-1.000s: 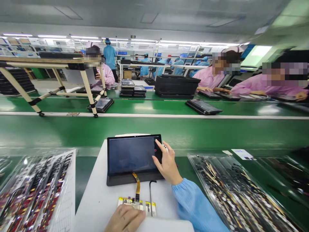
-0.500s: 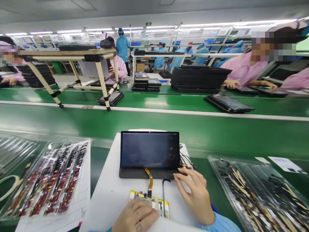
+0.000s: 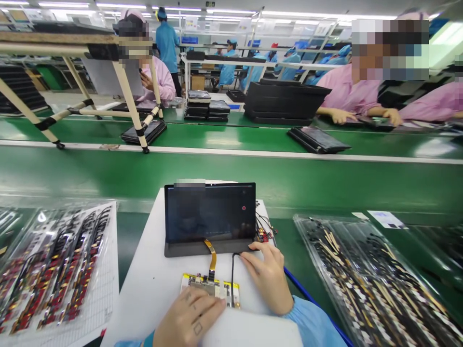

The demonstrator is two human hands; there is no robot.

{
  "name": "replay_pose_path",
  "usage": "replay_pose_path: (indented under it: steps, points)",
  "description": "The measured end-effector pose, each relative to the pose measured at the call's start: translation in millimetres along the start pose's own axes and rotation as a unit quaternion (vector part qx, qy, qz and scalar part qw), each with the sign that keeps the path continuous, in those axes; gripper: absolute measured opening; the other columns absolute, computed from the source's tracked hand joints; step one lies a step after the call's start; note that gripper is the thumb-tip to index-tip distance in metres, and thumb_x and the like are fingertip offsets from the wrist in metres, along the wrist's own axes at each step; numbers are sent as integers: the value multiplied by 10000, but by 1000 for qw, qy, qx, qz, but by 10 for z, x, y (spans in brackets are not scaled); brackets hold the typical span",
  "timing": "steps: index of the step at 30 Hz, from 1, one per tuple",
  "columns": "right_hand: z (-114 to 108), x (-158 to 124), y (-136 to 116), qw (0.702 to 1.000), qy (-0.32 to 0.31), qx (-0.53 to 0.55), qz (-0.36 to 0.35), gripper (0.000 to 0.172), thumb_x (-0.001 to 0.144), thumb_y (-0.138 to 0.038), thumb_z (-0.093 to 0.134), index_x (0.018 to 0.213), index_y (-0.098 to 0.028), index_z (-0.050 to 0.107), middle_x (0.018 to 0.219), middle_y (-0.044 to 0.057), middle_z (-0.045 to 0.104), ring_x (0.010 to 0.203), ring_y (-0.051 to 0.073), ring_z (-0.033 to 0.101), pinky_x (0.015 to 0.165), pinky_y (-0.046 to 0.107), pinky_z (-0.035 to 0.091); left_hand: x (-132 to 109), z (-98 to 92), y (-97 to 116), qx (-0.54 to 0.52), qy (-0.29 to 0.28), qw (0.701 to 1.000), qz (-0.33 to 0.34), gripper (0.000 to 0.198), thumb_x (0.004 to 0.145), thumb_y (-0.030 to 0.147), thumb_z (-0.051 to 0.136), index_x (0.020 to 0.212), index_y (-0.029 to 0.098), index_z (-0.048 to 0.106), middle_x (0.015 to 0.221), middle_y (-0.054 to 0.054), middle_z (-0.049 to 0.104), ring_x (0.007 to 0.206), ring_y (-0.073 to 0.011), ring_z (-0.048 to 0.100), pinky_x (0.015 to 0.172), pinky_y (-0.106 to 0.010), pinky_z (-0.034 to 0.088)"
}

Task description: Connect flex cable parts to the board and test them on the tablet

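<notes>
A dark-screened display [image 3: 211, 214] leans upright on a white work surface [image 3: 144, 289], a red dot at its right side. An orange flat cable [image 3: 212, 258] runs from its lower edge to a circuit board [image 3: 200, 285] with yellow edging. My left hand [image 3: 190, 311] is closed over the board's near side, fingers together; its thumb is hidden. A thin black cable [image 3: 232, 279] stretches up from the board's right part and bends at its far end. At that bend is my right hand [image 3: 269, 274], fingers apart, one fingertip at the cable end and another at the display's lower right corner.
Clear trays of red-and-black cable parts [image 3: 61, 274] lie left, and a tray of ribbon-like strips [image 3: 361, 279] lies right. Small wired parts [image 3: 265, 229] sit behind my right hand. Across the green bench stand a pipe-frame rack [image 3: 126, 91], black bins [image 3: 284, 101] and people in pink.
The view has shifted, so everything sits further left and higher. My right fingertips have come closer to the black cable's bent end. My left hand stays on the circuit board.
</notes>
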State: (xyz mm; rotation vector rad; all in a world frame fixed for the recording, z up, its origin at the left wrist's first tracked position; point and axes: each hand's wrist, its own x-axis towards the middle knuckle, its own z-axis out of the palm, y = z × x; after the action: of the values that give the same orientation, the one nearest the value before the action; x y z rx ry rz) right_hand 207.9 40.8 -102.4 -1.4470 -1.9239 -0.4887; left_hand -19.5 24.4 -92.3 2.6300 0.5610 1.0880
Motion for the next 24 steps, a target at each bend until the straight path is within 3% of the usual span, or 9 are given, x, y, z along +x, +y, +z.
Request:
replay_pose_path:
  steps: [7,13,17,19,22,24]
  points:
    - [-195,-4,-54,998,-2,37,-41,158,890,-152,417,837,-218,551,811,14,631,776,145,572,667,291,475,41,-70,-1,-7,-9,1000,3,422,976,292,237,1303,78,397,822,-108,680,726,-189,628,653,-300,508]
    - [-358,-111,-61,995,5,37,-87,161,868,-97,440,899,-196,564,757,13,652,734,142,601,649,279,468,76,-180,-34,2,-99,995,26,422,978,227,148,1100,83,525,814,-86,689,700,-165,621,676,-273,493]
    - [-403,-266,50,992,-8,-30,-125,187,835,-83,470,942,-179,589,830,36,679,798,174,614,682,315,439,115,-241,-81,19,-162,986,32,278,943,195,318,1124,115,514,894,-90,684,781,-180,620,719,-286,478]
    - [-424,-318,94,988,-27,-48,-142,211,834,-91,457,957,-187,599,876,28,681,808,166,618,696,313,426,158,-305,-105,25,-180,983,29,305,891,222,446,1180,132,492,996,-119,659,893,-207,609,782,-308,465]
    - [-467,-334,114,986,-42,-67,-149,257,837,-113,435,992,-219,609,925,-2,675,825,149,621,697,300,416,218,-419,-189,-13,-163,986,19,429,861,390,497,1230,171,475,1082,-140,613,992,-237,577,838,-337,449]
    - [-491,-332,114,985,-36,-81,-150,272,830,-129,455,1023,-243,610,926,-26,673,808,137,623,671,287,412,233,-465,-309,-47,-88,995,-22,450,855,482,463,1206,202,497,1066,-132,602,986,-248,576,829,-361,456]
